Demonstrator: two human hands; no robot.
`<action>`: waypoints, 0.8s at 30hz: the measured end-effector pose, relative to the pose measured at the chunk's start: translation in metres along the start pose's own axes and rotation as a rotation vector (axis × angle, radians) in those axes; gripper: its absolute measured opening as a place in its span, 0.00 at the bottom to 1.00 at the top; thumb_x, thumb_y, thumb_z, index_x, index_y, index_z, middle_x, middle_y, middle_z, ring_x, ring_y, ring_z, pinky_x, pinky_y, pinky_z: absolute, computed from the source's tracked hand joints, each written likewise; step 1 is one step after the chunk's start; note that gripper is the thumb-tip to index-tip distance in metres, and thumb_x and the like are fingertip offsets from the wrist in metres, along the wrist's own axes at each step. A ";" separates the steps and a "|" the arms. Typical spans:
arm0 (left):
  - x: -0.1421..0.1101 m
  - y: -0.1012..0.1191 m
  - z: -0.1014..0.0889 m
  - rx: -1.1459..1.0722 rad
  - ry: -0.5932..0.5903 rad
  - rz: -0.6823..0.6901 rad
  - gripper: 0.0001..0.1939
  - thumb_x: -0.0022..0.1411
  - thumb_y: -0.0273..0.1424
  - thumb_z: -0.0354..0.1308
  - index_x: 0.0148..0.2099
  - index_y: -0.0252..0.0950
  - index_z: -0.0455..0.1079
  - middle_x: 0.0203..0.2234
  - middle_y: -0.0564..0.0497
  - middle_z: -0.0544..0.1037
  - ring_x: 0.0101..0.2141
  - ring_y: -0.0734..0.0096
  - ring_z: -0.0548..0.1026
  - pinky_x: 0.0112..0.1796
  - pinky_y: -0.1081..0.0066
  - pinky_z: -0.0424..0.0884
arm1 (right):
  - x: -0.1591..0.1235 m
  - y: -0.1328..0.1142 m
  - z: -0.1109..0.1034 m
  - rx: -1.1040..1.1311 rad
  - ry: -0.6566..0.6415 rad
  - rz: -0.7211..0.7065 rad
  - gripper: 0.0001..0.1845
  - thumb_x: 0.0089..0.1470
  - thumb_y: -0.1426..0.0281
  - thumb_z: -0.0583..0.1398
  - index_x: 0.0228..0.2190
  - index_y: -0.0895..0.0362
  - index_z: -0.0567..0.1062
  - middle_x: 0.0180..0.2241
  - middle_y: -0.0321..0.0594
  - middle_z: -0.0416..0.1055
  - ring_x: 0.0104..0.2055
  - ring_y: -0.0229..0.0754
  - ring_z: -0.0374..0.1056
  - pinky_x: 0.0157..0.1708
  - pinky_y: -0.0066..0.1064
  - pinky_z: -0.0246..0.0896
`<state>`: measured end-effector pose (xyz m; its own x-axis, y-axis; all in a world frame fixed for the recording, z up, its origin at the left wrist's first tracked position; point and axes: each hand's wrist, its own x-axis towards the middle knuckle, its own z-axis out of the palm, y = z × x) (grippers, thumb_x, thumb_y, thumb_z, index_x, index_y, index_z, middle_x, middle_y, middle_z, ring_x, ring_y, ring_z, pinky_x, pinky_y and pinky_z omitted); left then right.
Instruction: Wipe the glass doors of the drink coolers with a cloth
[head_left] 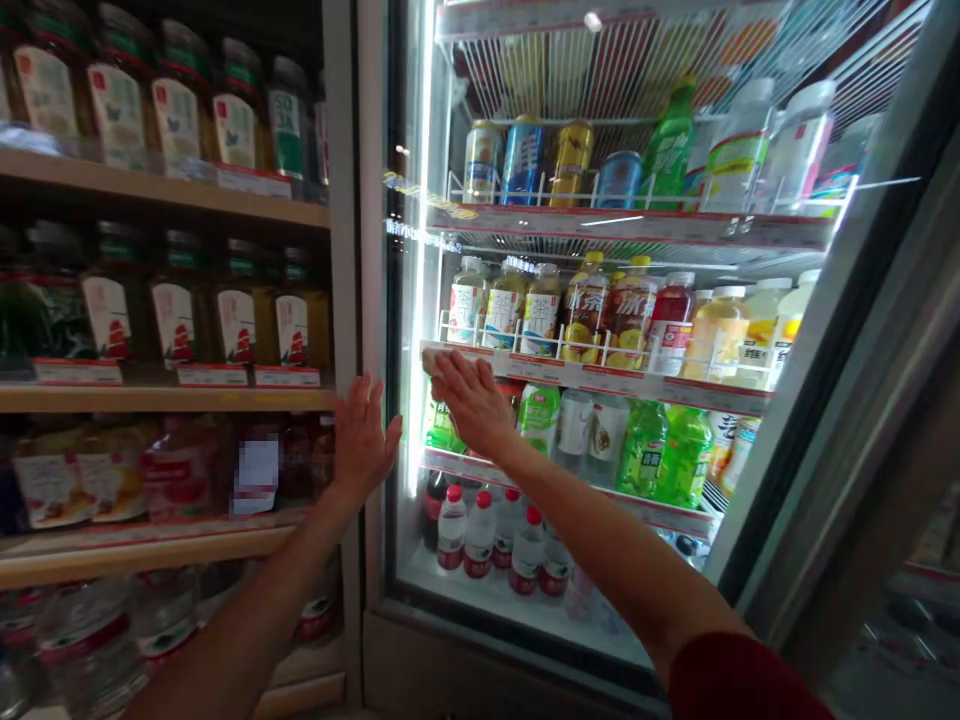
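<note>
My left hand (365, 440) is raised with fingers stretched upward and apart, against or just in front of the grey upright frame (371, 240) at the cooler's left side. It holds nothing. Farther right, my right hand (474, 402) reaches across the lit drinks cooler (517, 690), palm down and fingers extended. Its fingertips overlap the left end of the middle shelf's front rail (600, 378); I cannot tell whether they touch it. A small pale patch at the fingertips cannot be made out. Just behind this hand stand green-labelled bottles (442, 425), partly hidden.
Tea bottles (540, 310) line the shelf above, with cans (523, 160) on the top one. Red-capped water bottles (480, 535) stand at the cooler's bottom. On the left, wooden shelves (187, 400) carry dark juice bottles (176, 315). A thick dark door frame (840, 360) slants along the right.
</note>
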<state>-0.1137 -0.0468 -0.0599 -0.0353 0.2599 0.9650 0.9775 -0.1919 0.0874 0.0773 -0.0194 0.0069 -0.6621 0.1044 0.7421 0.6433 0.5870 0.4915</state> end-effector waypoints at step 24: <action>0.076 0.165 0.030 -0.193 0.079 0.308 0.28 0.62 0.35 0.45 0.63 0.36 0.48 0.61 0.41 0.51 0.62 0.61 0.45 0.59 0.55 0.45 | -0.125 0.108 -0.110 -0.206 -0.010 0.057 0.24 0.54 0.72 0.53 0.54 0.53 0.62 0.61 0.39 0.53 0.65 0.44 0.40 0.62 0.46 0.34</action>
<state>0.0507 -0.0301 0.0202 0.2311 0.0900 0.9688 0.8879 -0.4265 -0.1722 0.2722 -0.0568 0.0170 -0.6253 0.1415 0.7674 0.7444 0.4033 0.5322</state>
